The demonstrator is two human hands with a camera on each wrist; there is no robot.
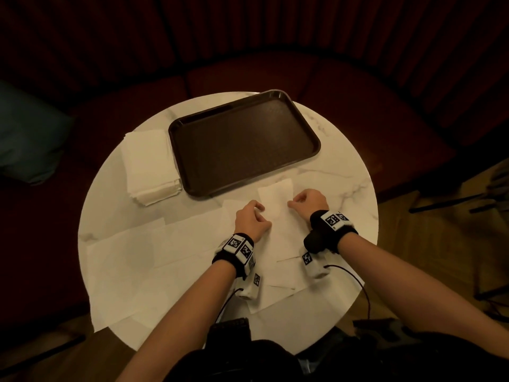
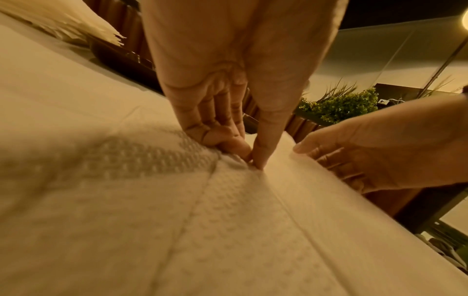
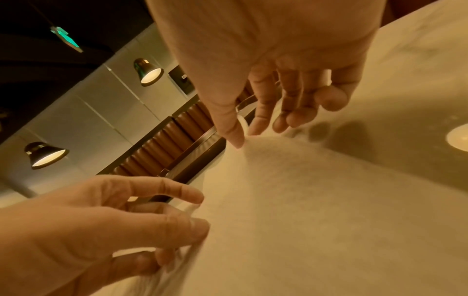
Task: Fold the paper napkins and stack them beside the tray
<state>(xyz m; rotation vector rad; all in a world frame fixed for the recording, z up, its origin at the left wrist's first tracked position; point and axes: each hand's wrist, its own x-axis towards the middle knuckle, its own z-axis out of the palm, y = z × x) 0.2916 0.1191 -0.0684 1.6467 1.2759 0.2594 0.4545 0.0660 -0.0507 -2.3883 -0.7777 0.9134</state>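
- The napkin (image 1: 275,201) in work lies on the table (image 1: 330,172) just in front of the tray (image 1: 242,142), between our two hands, with its far edge close to the tray rim.
- Our left hand (image 1: 252,220) pinches the left side of the napkin between thumb and forefinger; the other fingers (image 2: 202,112) are curled in.
- Our right hand (image 1: 309,201) pinches the right side in the same way, and the paper rises there in a small ridge; its other fingers are loosely bent.
- We judge this napkin is only in the middle of its fold, not yet flat and finished.
- A pile of folded napkins (image 1: 150,166) already stands beside the left side of the tray, so part of the task is done.
- Several unfolded napkins (image 1: 132,260) are spread over the near part of the table, so much folding is left.
- The tray itself holds nothing.
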